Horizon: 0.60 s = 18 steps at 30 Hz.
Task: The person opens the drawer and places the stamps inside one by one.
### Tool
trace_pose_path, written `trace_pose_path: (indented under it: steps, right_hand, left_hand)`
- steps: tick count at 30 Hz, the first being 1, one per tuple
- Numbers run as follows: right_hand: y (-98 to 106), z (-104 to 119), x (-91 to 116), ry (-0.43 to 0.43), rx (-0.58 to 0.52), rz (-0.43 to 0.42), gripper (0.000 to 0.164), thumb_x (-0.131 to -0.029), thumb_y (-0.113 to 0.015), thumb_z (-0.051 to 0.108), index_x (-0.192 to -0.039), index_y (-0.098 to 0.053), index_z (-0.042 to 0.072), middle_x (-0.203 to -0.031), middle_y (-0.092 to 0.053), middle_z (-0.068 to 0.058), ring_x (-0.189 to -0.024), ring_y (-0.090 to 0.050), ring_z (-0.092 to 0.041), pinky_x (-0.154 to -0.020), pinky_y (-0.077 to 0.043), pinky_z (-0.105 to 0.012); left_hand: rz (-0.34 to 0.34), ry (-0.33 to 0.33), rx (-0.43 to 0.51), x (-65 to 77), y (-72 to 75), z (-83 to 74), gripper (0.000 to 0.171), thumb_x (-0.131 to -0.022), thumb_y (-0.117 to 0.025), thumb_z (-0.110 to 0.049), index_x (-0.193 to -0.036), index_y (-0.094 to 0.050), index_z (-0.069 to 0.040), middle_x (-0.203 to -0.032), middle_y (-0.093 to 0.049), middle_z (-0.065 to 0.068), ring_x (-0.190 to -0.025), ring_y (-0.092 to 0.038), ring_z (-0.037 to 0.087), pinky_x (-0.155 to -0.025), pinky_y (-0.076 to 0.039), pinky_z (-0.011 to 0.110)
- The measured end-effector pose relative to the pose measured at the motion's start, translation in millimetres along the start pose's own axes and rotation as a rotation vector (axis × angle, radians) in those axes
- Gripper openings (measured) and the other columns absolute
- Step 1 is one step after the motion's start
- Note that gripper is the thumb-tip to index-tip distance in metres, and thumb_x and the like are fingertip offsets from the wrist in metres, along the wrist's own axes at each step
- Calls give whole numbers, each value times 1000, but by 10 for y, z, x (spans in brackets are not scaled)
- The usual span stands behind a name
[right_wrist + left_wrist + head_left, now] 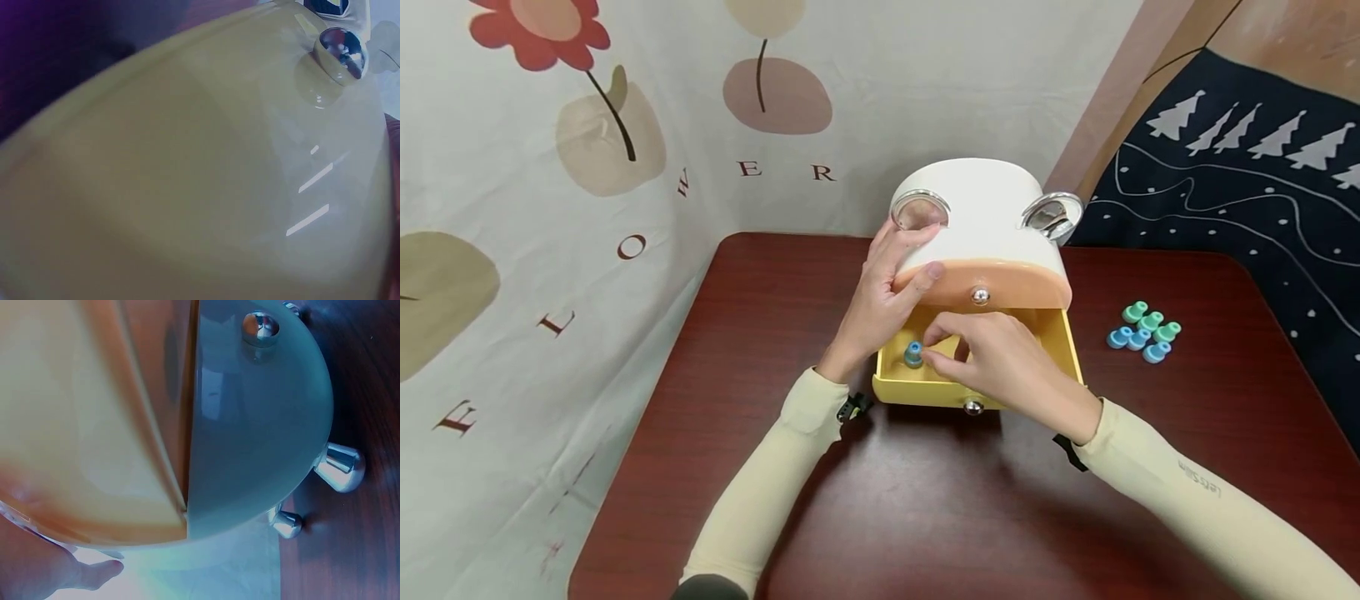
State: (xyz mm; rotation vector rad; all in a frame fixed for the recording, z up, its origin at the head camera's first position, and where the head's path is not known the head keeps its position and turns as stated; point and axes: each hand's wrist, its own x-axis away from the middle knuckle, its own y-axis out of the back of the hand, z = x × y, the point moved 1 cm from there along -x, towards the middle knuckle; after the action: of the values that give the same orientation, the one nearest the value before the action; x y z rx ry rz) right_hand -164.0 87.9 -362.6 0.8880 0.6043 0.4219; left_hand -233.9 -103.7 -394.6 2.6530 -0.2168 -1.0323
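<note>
A small white cabinet (992, 200) with a rounded top stands on the table, its yellow lower drawer (917, 392) pulled out. My left hand (880, 287) rests on the cabinet's left side, fingers up near a silver-rimmed disc and thumb on the edge of the orange upper drawer (1022, 283). A blue stepped peg (913, 354) stands upright inside the yellow drawer, at its left. Over that drawer is my right hand (1000, 354), thumb and index fingertips apart, just right of the peg. The right wrist view shows mostly the glossy drawer front (187, 175) and its silver knob (340, 53).
Several green pegs (1150, 321) and blue pegs (1138, 339) stand grouped on the table right of the cabinet. A silver-rimmed disc (1052, 215) sticks out at the cabinet's top right. Printed cloth (662, 200) hangs behind and left of the dark red table (760, 333).
</note>
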Motion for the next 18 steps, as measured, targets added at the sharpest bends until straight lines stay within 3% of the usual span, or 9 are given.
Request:
trace_pose_path:
  steps: [6,10,14,15,18]
  right_hand:
    - [83,-77,182,12,-14,-59,12,-94,-88,21,-102,-78,18,-88,-72,13,-69,-61,-4,-60,-51,-28]
    - [139,-130,293,32,-22,-161,11,-93,-88,17,-99,-79,20,-81,-66,15,-66,-54,-4,-58,-43,-23]
    - [200,-181,391,26,-33,-265,11,-94,-86,16,-99,-80,21,-79,-62,17,-66,-50,-3,-56,-37,-20]
    - [216,-197,415,26,-35,-299,10,-94,-86,16,-100,-80,21,-80,-63,16,-66,-50,-4,-57,-37,-20]
    - [265,-276,484,63,-44,-440,7,-95,-81,17,-101,-80,15,-82,-65,11,-67,-52,-7,-58,-38,-21]
  left_hand:
    - [-15,-46,27,-36,-16,24,43,-107,-71,-23,-146,-66,-6,-150,-65,9,-159,-31,22,-131,-7,44]
    - [-21,-81,33,-67,-6,-30,42,-105,-73,-20,-142,-67,-2,-146,-68,14,-159,-34,26,-132,-8,48]
    - [-16,-34,44,-49,5,-9,42,-102,-75,-10,-142,-67,-3,-148,-66,12,-159,-30,27,-131,-14,46]
    - [-16,-29,42,-39,-5,55,43,-102,-76,-11,-143,-67,-5,-149,-66,10,-159,-29,26,-130,-15,45]
    - [-23,-23,56,-47,-13,30,46,-98,-77,1,-142,-66,0,-148,-65,16,-155,-34,32,-130,-16,46]
